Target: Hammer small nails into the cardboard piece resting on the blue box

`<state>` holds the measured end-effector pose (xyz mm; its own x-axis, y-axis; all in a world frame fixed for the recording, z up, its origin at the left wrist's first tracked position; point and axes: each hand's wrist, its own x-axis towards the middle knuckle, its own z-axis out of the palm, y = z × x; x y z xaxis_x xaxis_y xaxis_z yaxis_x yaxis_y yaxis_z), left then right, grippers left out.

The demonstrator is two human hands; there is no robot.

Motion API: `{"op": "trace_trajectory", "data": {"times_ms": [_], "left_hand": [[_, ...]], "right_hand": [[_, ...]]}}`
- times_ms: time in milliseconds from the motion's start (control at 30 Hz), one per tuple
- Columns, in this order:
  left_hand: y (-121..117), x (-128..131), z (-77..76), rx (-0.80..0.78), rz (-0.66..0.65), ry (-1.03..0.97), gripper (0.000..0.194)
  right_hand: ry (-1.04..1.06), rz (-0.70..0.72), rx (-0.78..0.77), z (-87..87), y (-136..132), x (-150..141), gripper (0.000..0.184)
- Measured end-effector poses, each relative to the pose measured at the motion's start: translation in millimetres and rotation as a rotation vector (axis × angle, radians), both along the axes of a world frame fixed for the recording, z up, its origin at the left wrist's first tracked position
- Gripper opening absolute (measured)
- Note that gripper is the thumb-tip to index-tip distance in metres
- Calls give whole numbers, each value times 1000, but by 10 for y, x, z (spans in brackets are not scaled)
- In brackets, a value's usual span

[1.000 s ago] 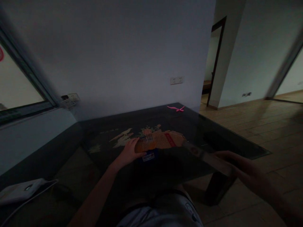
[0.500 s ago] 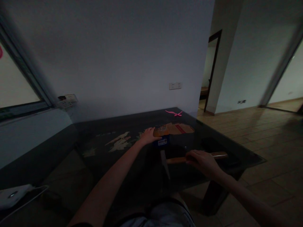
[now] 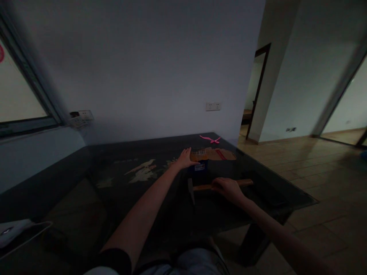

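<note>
The dark worktop (image 3: 160,214) carries everything. On it, the cardboard (image 3: 222,154) with a red stripe reaches out at two o'clock from the blue box (image 3: 200,166). The hammer (image 3: 231,184) lies farther left than half a second ago, its head at seven o'clock from the box. The right hand (image 3: 228,190), at four o'clock from the box, has moved left with it, fingers curled closed round the wooden handle. The left hand (image 3: 185,159) keeps the box's left end between parted thumb and fingers. The pink ribbon (image 3: 213,141) lies at one o'clock.
</note>
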<state>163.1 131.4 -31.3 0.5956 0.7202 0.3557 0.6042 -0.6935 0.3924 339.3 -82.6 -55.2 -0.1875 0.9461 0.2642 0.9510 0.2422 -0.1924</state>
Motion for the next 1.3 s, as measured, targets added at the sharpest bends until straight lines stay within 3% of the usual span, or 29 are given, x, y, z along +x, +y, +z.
{"op": "trace_trajectory", "data": {"times_ms": [67, 200, 300, 533, 700, 1000, 1300], "left_hand": [[-42, -108, -23, 27, 23, -84, 101], [-206, -483, -114, 91, 116, -313, 67], [-369, -771, -215, 50, 168, -424, 48], [-755, -1130, -251, -4, 52, -442, 22], [-846, -1327, -274, 9, 86, -464, 20], [-734, -1670, -415, -46, 196, -507, 19], [-618, -1807, -573, -69, 221, -514, 18]], "right_hand": [[-2, 1, -11, -6, 52, 8, 26], [4, 18, -34, 0, 150, -17, 25], [7, 30, -45, 5, 223, -59, 25], [-12, 25, -57, 0, 402, -103, 27], [-5, 50, -65, 11, 487, -99, 26], [9, 47, -110, -87, 598, -32, 27], [-15, 67, -91, -165, 631, 21, 27]]}}
